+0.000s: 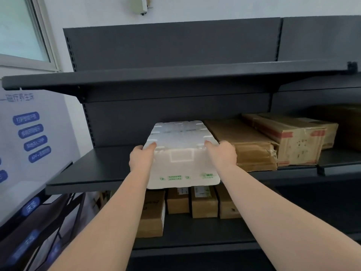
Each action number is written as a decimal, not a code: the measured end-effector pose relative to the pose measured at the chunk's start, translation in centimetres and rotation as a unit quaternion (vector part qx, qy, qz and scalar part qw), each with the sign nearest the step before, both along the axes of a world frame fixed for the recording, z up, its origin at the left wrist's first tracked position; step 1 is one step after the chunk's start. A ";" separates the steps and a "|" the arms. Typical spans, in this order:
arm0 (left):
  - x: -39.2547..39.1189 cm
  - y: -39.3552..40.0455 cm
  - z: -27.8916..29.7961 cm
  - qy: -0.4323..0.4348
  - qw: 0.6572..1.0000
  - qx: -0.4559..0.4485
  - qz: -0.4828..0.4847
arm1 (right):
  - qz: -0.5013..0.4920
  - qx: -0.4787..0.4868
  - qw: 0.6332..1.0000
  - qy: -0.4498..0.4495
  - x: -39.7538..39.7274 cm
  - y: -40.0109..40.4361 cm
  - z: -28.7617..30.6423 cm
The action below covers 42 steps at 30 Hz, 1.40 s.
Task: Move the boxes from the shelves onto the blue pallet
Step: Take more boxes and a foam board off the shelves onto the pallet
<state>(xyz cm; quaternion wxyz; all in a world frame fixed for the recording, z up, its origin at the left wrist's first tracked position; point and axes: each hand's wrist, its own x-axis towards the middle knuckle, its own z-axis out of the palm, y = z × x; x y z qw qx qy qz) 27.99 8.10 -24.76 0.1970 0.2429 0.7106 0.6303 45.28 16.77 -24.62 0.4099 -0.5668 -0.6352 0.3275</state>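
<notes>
White foam box showing green print along its lower front face. Shelf and back panel showing dark grey. Flat carton beside the foam box showing plain brown; next carton toward the shelf's right edge showing tan with red bands. Lower-shelf cartons showing brown, some with white labels. Poster at left showing pale ground with blue ovals.

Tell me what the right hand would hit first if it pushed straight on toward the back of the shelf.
Probably nothing soon: the right hand would slide between the white foam box and the flat cardboard box, reaching the shelf's back panel last. Depth is unclear.
</notes>
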 end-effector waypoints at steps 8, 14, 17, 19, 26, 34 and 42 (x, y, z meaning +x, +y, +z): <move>7.4 -9.6 -4.2 -0.018 0.999 0.045 -0.001 | 0.090 -0.129 0.980 0.122 7.0 -6.8 -2.6; 16.3 -17.3 -9.7 -0.030 0.999 0.024 0.026 | 0.121 -0.134 0.971 0.154 14.8 -14.2 -7.7; 22.0 -19.5 -13.5 0.001 1.000 -0.010 0.000 | 0.083 -0.130 0.974 0.165 20.2 -16.7 -11.4; 25.9 -20.4 -16.1 0.011 0.999 -0.030 -0.034 | 0.041 -0.125 0.979 0.156 24.2 -17.8 -13.8; 38.6 -21.0 -23.6 0.003 0.981 -0.094 -0.171 | -0.079 -0.157 0.976 0.129 38.8 -21.4 -21.0; 51.2 -17.3 -33.1 -0.072 0.911 -0.206 -0.351 | -0.251 -0.212 0.943 0.061 53.3 -21.2 -30.9; 61.1 -9.7 -48.2 -0.097 0.838 -0.323 -0.430 | -0.333 -0.272 0.903 0.016 63.6 -16.6 -45.4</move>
